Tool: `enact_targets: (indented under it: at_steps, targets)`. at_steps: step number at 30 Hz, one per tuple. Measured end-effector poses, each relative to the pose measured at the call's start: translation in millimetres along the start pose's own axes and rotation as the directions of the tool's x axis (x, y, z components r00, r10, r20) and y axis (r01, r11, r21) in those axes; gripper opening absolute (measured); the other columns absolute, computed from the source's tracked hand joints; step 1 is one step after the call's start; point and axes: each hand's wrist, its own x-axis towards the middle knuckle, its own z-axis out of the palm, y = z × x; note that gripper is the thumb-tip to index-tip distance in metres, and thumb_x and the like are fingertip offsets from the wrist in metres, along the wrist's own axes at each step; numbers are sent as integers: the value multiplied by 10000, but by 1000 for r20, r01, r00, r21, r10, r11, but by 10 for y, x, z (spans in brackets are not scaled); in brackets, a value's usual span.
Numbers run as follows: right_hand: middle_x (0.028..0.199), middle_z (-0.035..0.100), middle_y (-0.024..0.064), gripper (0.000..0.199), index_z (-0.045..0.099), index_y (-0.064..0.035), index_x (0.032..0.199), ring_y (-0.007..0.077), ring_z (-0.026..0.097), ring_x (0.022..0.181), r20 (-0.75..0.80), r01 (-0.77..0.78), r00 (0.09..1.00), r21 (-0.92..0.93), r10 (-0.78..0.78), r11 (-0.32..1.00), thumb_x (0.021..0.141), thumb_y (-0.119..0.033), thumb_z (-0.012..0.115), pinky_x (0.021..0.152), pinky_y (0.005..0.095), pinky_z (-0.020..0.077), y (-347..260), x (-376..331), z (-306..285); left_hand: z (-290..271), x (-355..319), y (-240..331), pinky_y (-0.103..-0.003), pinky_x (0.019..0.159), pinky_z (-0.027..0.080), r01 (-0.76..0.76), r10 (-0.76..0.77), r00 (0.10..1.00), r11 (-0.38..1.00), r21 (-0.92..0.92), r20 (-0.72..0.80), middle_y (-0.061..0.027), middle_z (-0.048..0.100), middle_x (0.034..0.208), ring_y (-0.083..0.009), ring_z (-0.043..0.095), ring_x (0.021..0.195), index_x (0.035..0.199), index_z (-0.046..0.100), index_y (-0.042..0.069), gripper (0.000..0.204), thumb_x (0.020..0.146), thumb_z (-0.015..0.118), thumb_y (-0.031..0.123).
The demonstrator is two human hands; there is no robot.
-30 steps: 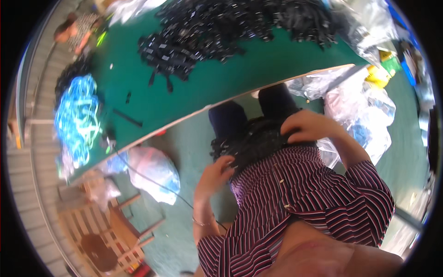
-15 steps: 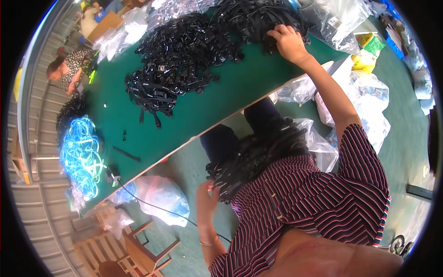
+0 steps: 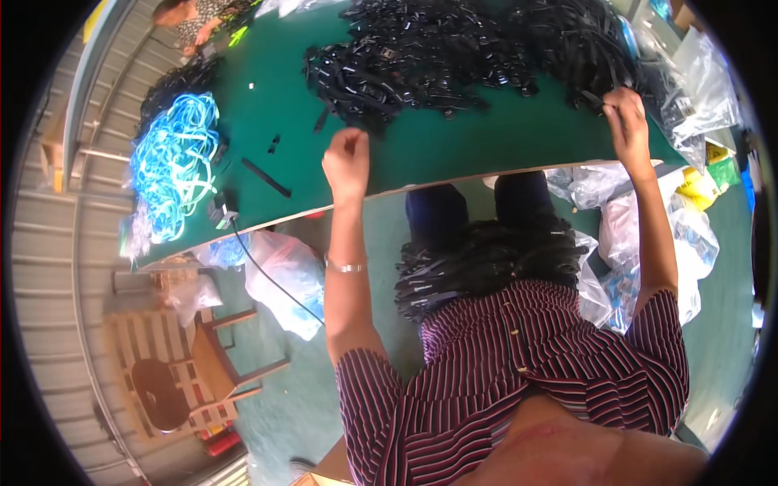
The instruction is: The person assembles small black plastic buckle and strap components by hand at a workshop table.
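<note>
My right hand (image 3: 627,128) is at the near edge of a pile of long black straps (image 3: 567,44), its thumb and fingers pinched on a strap end. My left hand (image 3: 347,166) hovers over the green table, just short of a heap of black straps with shiny plastic buckles (image 3: 438,57). Its fingers are curled in, and whatever they may hold is hidden. Across my lap lies a thick bundle of black straps (image 3: 478,259), touched by neither hand.
On the green table (image 3: 284,89) are a tangle of blue-white cords (image 3: 174,162), a dark bar (image 3: 266,177) and a small device (image 3: 220,211) with a cable. Plastic bags (image 3: 284,271) hang below the table edge. Another person (image 3: 194,20) works at the far left.
My left hand has risen from beside the lap bundle to above the table. My right hand has come back to the near edge of the strap pile. The view has shifted.
</note>
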Motion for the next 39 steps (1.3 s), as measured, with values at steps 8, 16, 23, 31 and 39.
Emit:
enact_targets:
  at_steps: [8,16,23,31,39]
  targets:
    - [866,528,144,77,484,-10,902,295,539,813,18,-12,1000,339,6,941,837,7,522,745,337,441,-513,-84,203,362,672,70,-372,763,490,192,-195,979,820,540,-53,-90,663,886,-268,624,883,987,621,93,394,706,679,363]
    - [735,473,26,38,449,-44,941,105,430,554,566,-619,781,758,264,206,904,-51,447,536,248,385,-1070,-95,532,309,673,-182,-278,677,490,185,-172,977,977,108,-123,-83,659,848,-173,638,769,941,621,32,312,658,701,137]
    - [616,339,-69,153,521,-67,1000,31,274,435,822,-652,569,475,33,-591,864,-133,547,465,219,252,-1650,25,929,-15,52,194,-247,658,455,181,-220,973,548,-817,69,-32,558,829,-124,543,691,974,540,14,198,786,556,-45]
    - [988,599,64,342,519,-14,1107,170,582,826,899,-495,438,254,13,-831,921,-294,453,661,338,477,-2003,-28,1442,-100,-1157,870,-217,707,465,428,-25,833,663,-614,553,-10,562,868,-88,552,766,989,546,28,276,756,555,-118]
    - [681,421,-12,231,505,-79,1042,88,386,536,806,-586,591,462,39,-666,906,-262,468,509,237,309,-1619,-54,938,78,-1034,842,-271,696,469,-73,226,836,949,-307,501,-80,583,859,-171,571,760,962,566,12,257,719,650,4]
